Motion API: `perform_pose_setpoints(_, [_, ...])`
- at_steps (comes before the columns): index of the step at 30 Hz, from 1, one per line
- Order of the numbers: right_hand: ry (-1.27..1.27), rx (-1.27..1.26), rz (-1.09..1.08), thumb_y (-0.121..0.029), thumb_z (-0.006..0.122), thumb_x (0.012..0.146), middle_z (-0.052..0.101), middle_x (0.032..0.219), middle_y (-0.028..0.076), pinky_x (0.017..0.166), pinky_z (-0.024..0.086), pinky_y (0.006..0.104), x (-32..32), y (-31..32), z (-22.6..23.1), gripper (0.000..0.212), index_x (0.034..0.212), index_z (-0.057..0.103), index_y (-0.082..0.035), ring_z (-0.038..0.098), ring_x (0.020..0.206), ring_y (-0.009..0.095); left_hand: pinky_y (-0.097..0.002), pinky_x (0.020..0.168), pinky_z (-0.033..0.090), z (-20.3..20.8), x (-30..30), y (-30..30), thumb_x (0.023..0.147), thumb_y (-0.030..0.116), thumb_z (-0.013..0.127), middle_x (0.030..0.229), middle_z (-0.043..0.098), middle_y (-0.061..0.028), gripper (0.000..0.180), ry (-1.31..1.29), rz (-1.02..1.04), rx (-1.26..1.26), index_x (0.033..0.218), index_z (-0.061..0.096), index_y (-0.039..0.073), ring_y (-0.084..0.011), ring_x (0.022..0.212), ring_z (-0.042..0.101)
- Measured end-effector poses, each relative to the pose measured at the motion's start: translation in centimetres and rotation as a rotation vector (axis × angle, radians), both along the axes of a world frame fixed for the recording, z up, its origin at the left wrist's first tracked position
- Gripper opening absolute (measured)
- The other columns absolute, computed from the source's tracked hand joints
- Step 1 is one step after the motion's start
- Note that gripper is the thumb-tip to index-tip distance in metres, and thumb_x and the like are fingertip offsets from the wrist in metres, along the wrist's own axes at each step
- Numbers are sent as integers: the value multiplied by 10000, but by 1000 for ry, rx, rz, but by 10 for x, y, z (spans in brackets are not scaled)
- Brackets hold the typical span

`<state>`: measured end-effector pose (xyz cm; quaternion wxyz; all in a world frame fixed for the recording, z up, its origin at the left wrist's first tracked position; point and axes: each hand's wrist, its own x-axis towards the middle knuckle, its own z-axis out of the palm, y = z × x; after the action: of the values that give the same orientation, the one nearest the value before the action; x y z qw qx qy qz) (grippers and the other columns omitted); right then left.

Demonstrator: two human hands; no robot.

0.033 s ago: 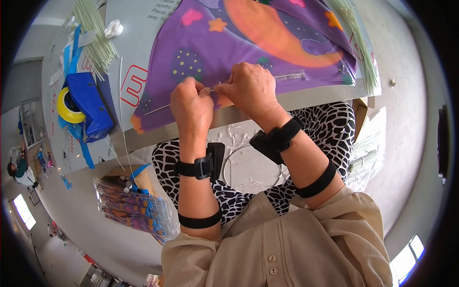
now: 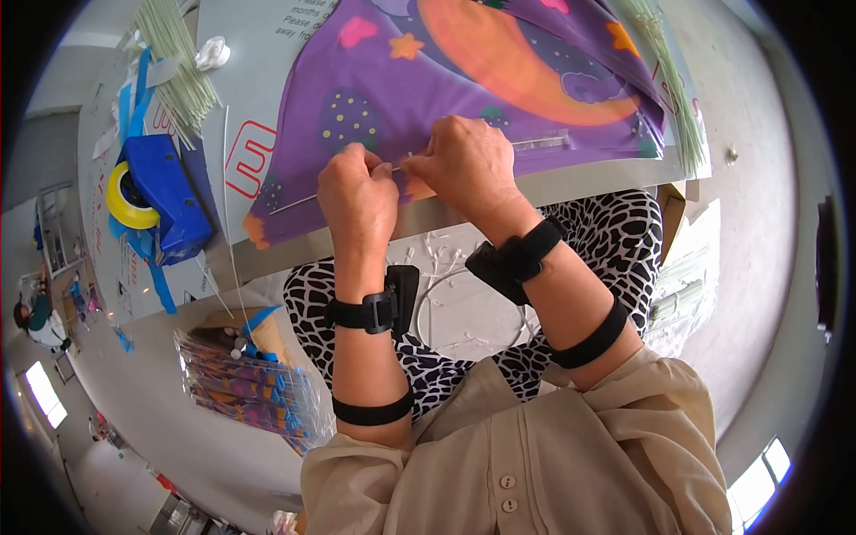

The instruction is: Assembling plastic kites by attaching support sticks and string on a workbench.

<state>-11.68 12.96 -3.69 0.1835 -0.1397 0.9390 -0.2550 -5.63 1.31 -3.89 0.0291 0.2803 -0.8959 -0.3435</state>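
Note:
A purple printed fabric (image 2: pixel 308 116) with an orange crescent, stars and hearts lies spread in front of me. Along its near edge runs a thin white rod (image 2: pixel 290 206), its right end lying under a clear strip (image 2: pixel 546 141). My left hand (image 2: pixel 357 192) is closed, thumb and fingers pinched together at the rod. Just to its right, my right hand (image 2: pixel 471 162) is closed too, its thumb pointing toward the left one over the same rod. The fingertips nearly meet, and what exactly lies between them is partly hidden.
A blue tape dispenser (image 2: pixel 174 201) with a yellow-cored roll stands at the left. Bundles of thin pale rods (image 2: pixel 178 85) lie at both ends of the board. Packed printed fabric in clear plastic (image 2: pixel 245 392) sits lower left. A white hoop (image 2: pixel 473 312) is between my knees.

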Motion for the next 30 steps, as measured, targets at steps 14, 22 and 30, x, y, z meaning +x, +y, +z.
perform_pose_setpoints(14, [-79,26,30,-273,735,671,655,798,185,708,522,396,-10,-1,7,311,813,645,-12,646,800,342,-435,674,484,1,-1,-4,713,25,605,716,616,-211,52,-25,-19,-21,709,581,-22,-384,730,619])
perform_pose_setpoints(22, [5,58,51,-240,671,680,646,712,179,648,519,407,0,-4,10,239,730,661,-6,649,728,349,-422,663,484,-1,0,-7,696,-4,576,709,614,-216,44,32,-25,-13,718,554,-35,-389,730,617])
perform_pose_setpoints(30, [50,-6,50,-228,654,677,637,694,186,624,515,416,1,1,5,217,708,660,-13,643,701,360,-416,705,457,-3,25,-8,702,-76,537,868,565,-180,185,339,-63,-236,874,533,-7,-355,803,564])
